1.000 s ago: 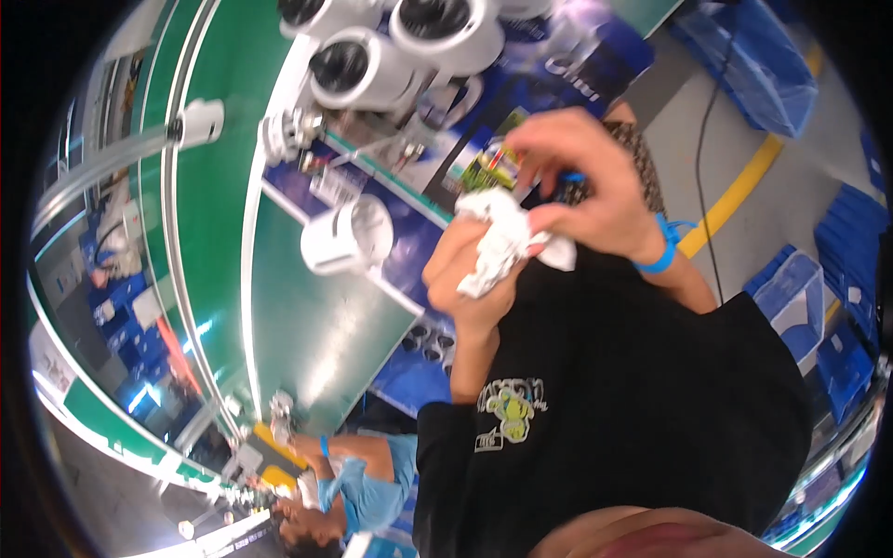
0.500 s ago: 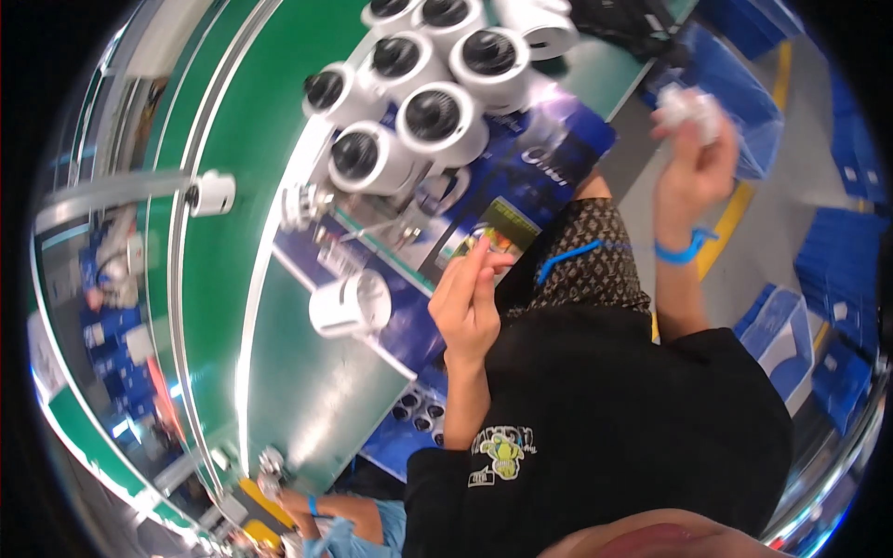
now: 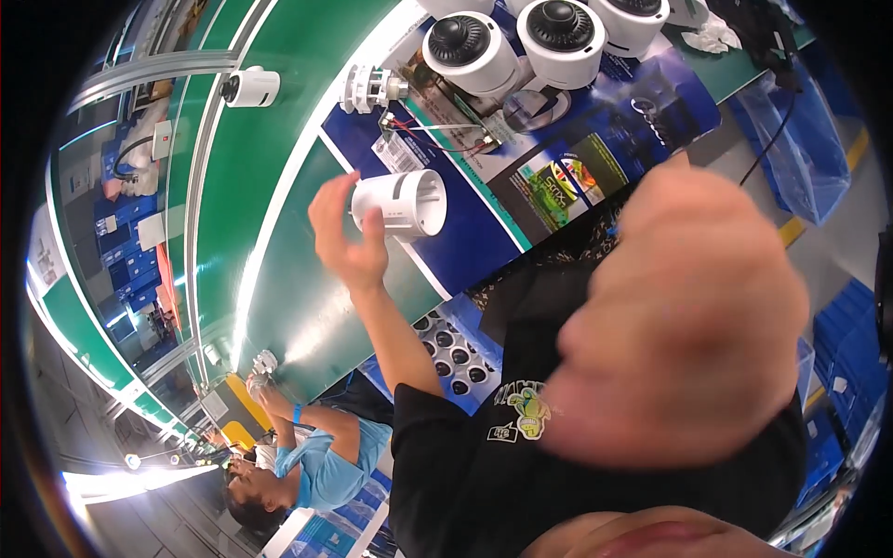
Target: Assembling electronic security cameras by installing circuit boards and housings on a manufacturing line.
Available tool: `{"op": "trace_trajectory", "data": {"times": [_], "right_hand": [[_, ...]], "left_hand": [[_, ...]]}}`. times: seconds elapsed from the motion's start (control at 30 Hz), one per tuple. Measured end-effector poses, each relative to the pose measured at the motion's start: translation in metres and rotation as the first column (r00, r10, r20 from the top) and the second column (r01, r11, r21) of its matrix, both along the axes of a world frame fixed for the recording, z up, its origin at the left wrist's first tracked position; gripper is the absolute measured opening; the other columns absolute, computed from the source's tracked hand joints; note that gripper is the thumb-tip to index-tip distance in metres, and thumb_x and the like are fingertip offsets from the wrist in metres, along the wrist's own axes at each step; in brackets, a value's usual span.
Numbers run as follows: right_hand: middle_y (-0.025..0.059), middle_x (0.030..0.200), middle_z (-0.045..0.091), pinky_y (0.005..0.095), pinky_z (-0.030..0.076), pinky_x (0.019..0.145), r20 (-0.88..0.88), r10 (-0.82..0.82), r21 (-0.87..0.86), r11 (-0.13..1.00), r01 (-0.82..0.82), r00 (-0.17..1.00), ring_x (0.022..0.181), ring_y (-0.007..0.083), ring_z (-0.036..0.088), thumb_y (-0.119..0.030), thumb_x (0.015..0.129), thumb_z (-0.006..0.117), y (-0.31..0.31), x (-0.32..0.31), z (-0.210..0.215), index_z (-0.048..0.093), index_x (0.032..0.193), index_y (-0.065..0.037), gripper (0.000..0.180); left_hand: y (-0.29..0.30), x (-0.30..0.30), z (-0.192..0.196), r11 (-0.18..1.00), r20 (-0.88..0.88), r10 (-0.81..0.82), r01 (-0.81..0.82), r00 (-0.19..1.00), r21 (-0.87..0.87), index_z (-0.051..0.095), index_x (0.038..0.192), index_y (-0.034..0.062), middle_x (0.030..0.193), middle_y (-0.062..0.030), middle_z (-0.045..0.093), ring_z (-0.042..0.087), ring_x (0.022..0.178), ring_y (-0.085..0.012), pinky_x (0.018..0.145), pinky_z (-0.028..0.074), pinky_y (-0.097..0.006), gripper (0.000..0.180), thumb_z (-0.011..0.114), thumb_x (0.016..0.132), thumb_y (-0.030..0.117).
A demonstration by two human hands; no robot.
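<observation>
My left hand (image 3: 349, 237) is at the left end of a white cylindrical camera housing (image 3: 402, 203) lying on the blue printed sheet. Its fingers are apart, and the thumb overlaps the housing's side; I cannot tell if it touches. The housing's open end faces right. My right hand (image 3: 688, 316) is raised close to the camera, large and smeared by motion, so its fingers and anything in them cannot be made out. A white, ringed bracket part (image 3: 367, 88) stands behind the housing, with thin wires (image 3: 437, 130) beside it.
White dome cameras with black lenses (image 3: 561, 42) crowd the far end of the printed sheet (image 3: 474, 251). Crumpled white tissue (image 3: 714, 35) lies at the far right. Another camera (image 3: 251, 87) sits on the green line. A co-worker in blue (image 3: 326, 465) is at the lower left.
My left hand has moved left to the housing, its fingers spreading. My right hand has come from the far right toward the camera; crumpled tissue like that it held now lies on the table.
</observation>
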State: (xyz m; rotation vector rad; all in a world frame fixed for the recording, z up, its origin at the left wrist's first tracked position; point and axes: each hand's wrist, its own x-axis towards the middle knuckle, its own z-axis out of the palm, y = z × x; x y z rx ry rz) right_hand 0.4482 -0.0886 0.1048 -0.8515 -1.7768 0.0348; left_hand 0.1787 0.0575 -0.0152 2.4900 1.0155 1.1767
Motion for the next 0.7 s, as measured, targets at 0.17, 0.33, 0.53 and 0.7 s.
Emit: {"op": "trace_trajectory", "data": {"times": [0.17, 0.33, 0.53, 0.7], "right_hand": [[0.0008, 0.064, 0.054, 0.0291, 0.028, 0.043, -0.068, 0.224, -0.086, 0.969, -0.230, 0.972, 0.048, 0.0160, 0.044, -0.018, 0.063, 0.067, 0.022, -0.018, 0.018, 0.070, 0.077, -0.018, 0.014], [0.0035, 0.063, 0.052, 0.0287, 0.029, 0.044, 0.177, 0.424, -0.344, 0.872, -0.348, 0.888, 0.050, 0.0171, 0.046, -0.022, 0.072, 0.067, 0.054, -0.015, 0.023, 0.070, 0.090, -0.014, 0.021], [0.0139, 0.079, 0.059, 0.0394, 0.047, 0.059, 0.636, -0.067, -0.320, 0.884, 0.341, 0.769, 0.071, 0.0322, 0.060, -0.012, 0.081, 0.064, 0.107, -0.035, -0.047, 0.057, 0.095, -0.002, 0.019], [0.0176, 0.087, 0.060, 0.0443, 0.048, 0.067, 0.442, -0.045, -0.627, 0.698, 0.345, 0.896, 0.081, 0.0388, 0.059, -0.013, 0.081, 0.065, 0.092, -0.037, -0.123, 0.056, 0.096, 0.000, 0.022]], "left_hand": [[0.039, -0.007, -0.030, 0.866, -0.058, -0.151, 0.103, 0.987, -0.488, 0.068, 0.099, 0.0022, 0.098, -0.0122, 0.067, 0.064, 0.090, -0.0254, 0.082, 0.048, -0.033, 0.030, 0.067, 0.081, 0.026], [0.045, -0.007, -0.036, 0.881, 0.087, -0.241, 0.256, 0.967, -0.399, 0.069, 0.094, 0.0013, 0.095, -0.0124, 0.068, 0.064, 0.091, -0.0263, 0.082, 0.048, -0.032, 0.036, 0.065, 0.082, 0.035], [0.055, -0.040, -0.073, 0.889, 0.386, -0.100, 0.257, 0.917, -0.379, 0.066, 0.095, -0.0073, 0.099, -0.0175, 0.064, 0.060, 0.093, -0.0264, 0.084, 0.046, -0.035, 0.063, 0.041, 0.092, 0.051], [0.057, -0.034, -0.082, 0.904, 0.482, -0.101, 0.283, 0.870, -0.322, 0.067, 0.094, -0.0056, 0.097, -0.0158, 0.065, 0.061, 0.090, -0.0251, 0.079, 0.047, -0.032, 0.053, 0.048, 0.092, 0.044]]}}
